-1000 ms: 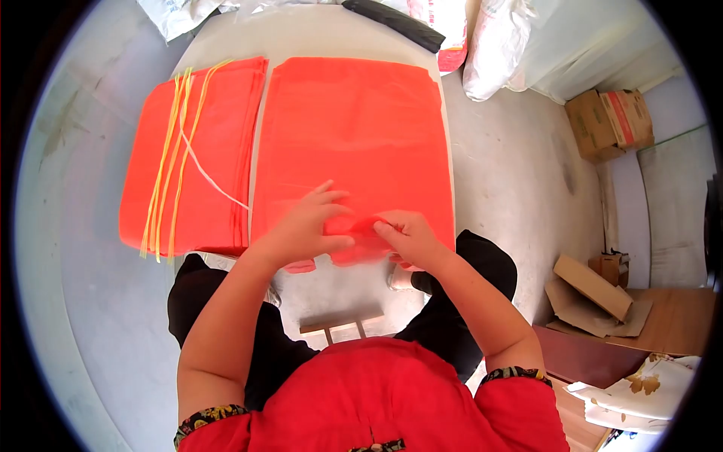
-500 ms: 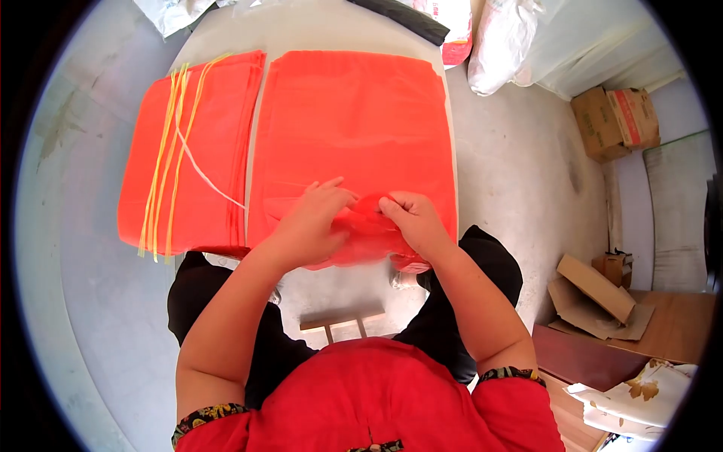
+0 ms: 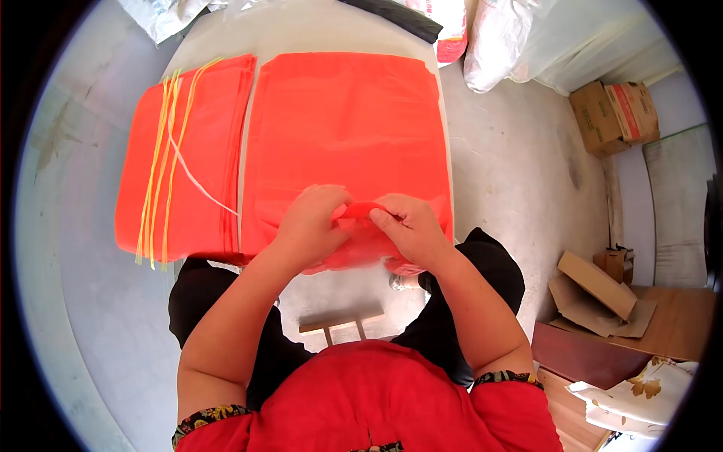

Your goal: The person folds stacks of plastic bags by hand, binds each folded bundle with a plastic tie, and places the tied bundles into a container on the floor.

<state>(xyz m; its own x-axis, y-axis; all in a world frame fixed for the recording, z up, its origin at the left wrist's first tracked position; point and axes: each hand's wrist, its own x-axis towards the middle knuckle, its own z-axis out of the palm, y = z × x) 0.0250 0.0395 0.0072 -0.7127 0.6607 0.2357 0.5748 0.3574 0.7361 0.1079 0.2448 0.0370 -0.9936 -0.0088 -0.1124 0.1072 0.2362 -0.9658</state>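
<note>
A broad stack of thin red plastic bags [image 3: 346, 128] lies on the table in front of me. My right hand [image 3: 412, 228] pinches the near edge of the top bag between thumb and fingers. Facing it, my left hand [image 3: 310, 226] curls its fingers around the same lifted edge, with the fingertips slightly blurred. The plastic bunches up between the two hands and droops over the table's near side. To the left sits a second red stack [image 3: 197, 143], crossed by several yellow ties [image 3: 157, 173] and one pale strand [image 3: 197, 181].
The pale tabletop [image 3: 301, 32] shows beyond the stacks, with a black roll [image 3: 399, 16] at its far edge. White sacks [image 3: 497, 45] stand at the back right. Cardboard boxes [image 3: 614, 117] and an opened carton [image 3: 602, 297] are on the right. A wooden stool [image 3: 343, 322] stands below.
My left hand's fingers have drawn together from a spread pose and closed toward the bag's edge. My right hand keeps its pinch, shifted slightly left. The whole view has shifted a little.
</note>
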